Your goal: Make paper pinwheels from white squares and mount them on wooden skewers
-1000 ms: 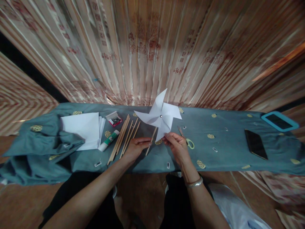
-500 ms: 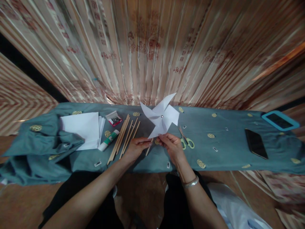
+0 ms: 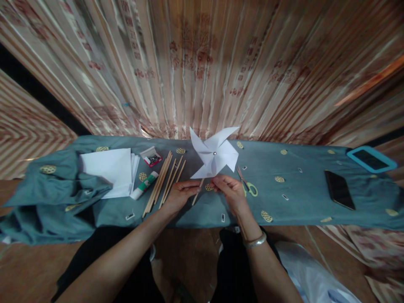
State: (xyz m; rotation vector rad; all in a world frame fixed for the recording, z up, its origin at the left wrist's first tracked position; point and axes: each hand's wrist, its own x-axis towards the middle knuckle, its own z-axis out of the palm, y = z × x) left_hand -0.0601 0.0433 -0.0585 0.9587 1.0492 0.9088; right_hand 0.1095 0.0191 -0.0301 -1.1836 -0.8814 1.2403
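A white paper pinwheel with a round metal pin at its centre is held up over the table. My left hand is closed around its thin wooden stick, just below the blades. Close under the pinwheel's lower edge, my right hand has its fingers curled together, and nothing shows in them. Whether its fingertips touch the paper is hard to see. Green-handled scissors lie just beyond my right hand. Several wooden sticks rest to the left of my left hand.
A glue stick, an opened small box of metal pins and a stack of white paper lie at left. A black phone and a blue-framed device lie far right on the green cloth. A curtain hangs behind.
The pinwheel's blades have turned a little clockwise. My right hand's fingertips have come slightly down and away from the lower blade. My left hand keeps its hold on the stick.
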